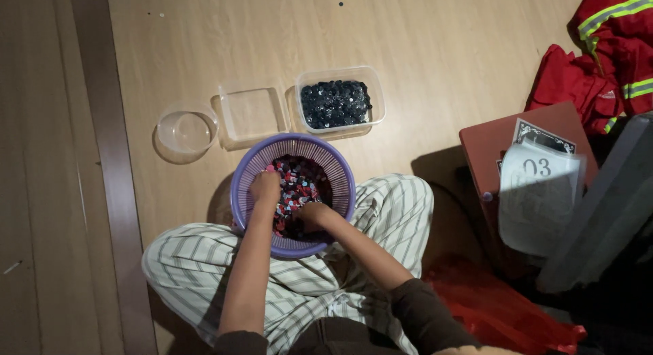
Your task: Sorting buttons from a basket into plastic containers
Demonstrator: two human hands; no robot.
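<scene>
1. Person's sitting cross-legged on the wooden floor in striped trousers, with a purple basket right between the knees.
2. The basket is loaded with small buttons: red, white, dark and pinkish ones all mixed up.
3. Left hand is down in the pile on the left side of the basket, fingers curled in like a loose fist. Can't tell whether it's actually got any buttons in it.
4. Right hand sits lower in the basket near the front wall, fingers bent down into the buttons. Same deal, can't see if it's gripping anything.
5. Just beyond the basket there's a row of three clear containers: a round clear tub on the left, an empty square tub in the middle, and a rectangular tub of dark buttons on the right.
6. Off to the right: a reddish board with papers on it, and a red garment with reflective stripes up in the corner.
</scene>
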